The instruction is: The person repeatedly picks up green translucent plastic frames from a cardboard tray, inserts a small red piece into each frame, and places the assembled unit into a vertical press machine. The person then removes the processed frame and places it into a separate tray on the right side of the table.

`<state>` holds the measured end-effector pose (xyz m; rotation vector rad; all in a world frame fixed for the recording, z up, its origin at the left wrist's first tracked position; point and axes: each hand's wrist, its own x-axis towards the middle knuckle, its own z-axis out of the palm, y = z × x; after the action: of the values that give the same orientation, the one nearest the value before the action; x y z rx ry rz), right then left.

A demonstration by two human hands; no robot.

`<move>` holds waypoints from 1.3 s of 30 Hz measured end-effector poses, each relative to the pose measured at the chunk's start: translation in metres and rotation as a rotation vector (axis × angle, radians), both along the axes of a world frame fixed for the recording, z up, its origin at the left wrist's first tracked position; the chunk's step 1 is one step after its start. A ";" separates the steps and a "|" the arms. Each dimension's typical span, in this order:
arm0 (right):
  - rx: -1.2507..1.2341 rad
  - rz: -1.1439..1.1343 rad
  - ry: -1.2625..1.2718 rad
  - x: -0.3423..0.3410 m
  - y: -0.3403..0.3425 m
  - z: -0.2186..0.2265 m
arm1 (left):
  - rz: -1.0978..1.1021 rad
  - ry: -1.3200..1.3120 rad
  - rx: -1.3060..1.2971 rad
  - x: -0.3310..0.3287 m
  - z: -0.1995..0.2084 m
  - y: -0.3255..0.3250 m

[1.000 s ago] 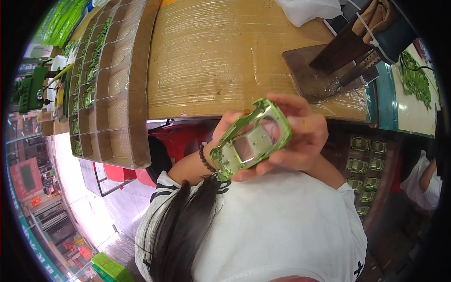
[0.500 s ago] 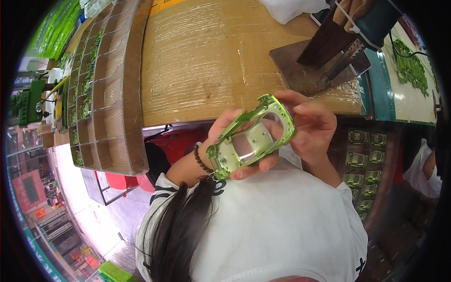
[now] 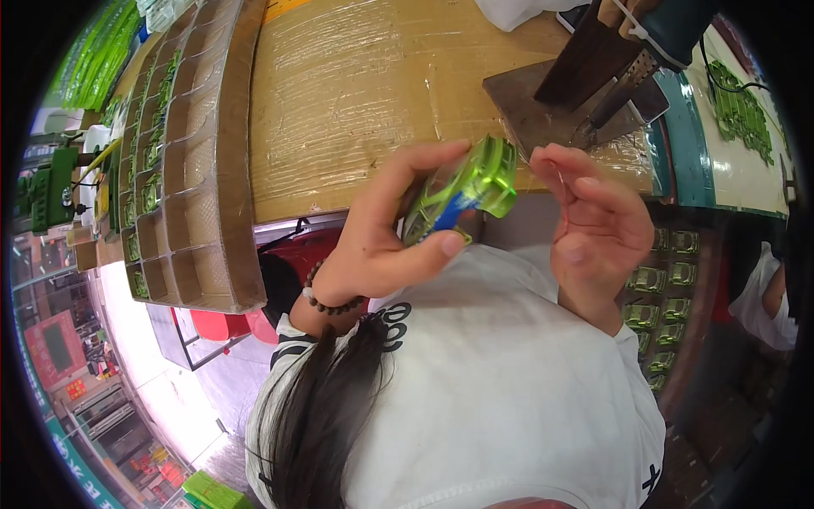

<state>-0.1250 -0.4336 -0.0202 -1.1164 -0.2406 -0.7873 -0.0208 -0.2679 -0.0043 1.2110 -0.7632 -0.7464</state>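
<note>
My left hand (image 3: pixel 373 233) grips a glossy green toy car body shell (image 3: pixel 483 182) over the table's near edge. The shell is tilted on its side, with a blue patch showing on the side toward me. Its inside is mostly turned out of sight. To the right of the shell, my right hand (image 3: pixel 598 225) is raised with its fingers loosely curled and apart. It does not touch the shell, and I see nothing held in it.
A divided cardboard tray (image 3: pixel 236 170) with green parts stands at the left. On the film-wrapped table (image 3: pixel 339 102), a soldering-iron-like tool (image 3: pixel 623 106) leans over a dark metal base (image 3: pixel 517 97). More green shells (image 3: pixel 646 280) lie in rows at the lower right. Green parts (image 3: pixel 738 110) lie far right.
My left hand has turned the shell from its open inside onto its side and now grips it from the left. My right hand has let go and moved right.
</note>
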 end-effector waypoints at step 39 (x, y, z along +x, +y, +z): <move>-0.382 -0.194 0.092 0.005 0.002 0.013 | 0.184 -0.926 -0.057 0.003 -0.001 -0.006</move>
<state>-0.1205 -0.4312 -0.0071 -1.5503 -0.2116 -0.8814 -0.0182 -0.2734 -0.0051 1.5486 -1.3829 0.0362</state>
